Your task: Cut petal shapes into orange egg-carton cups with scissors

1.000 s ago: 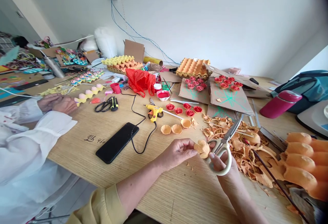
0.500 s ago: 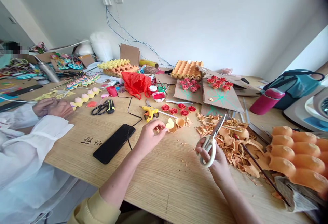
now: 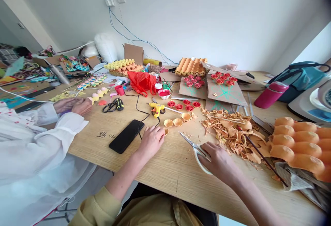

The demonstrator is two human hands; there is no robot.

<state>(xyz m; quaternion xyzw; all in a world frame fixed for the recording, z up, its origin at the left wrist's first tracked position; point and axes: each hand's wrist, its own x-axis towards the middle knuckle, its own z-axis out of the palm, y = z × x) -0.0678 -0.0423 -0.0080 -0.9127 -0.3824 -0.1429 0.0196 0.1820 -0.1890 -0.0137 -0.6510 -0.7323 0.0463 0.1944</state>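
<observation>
My left hand (image 3: 152,140) is low over the table, palm down, fingers closed at an orange egg-carton cup (image 3: 166,131) that they partly hide. Beyond it stand a few more cut orange cups (image 3: 178,122). My right hand (image 3: 218,160) has white-handled scissors (image 3: 192,144), held low at the tabletop with the blades pointing left and away from me. Orange carton scraps (image 3: 232,136) lie in a heap just past that hand. Several red-painted cup flowers (image 3: 189,108) sit behind the cups, near a yellow glue gun (image 3: 157,109).
A black phone (image 3: 126,136) lies left of my left hand. An orange egg tray (image 3: 297,140) and a pink bottle (image 3: 271,95) stand to the right. Cardboard sheets with red flowers (image 3: 224,91) lie at the back. Another person's hands (image 3: 81,106) work at the left.
My left hand has come down toward me, and the pale yellow piece it pinched no longer shows. The scissors, upright before, have dropped to the table and point left.
</observation>
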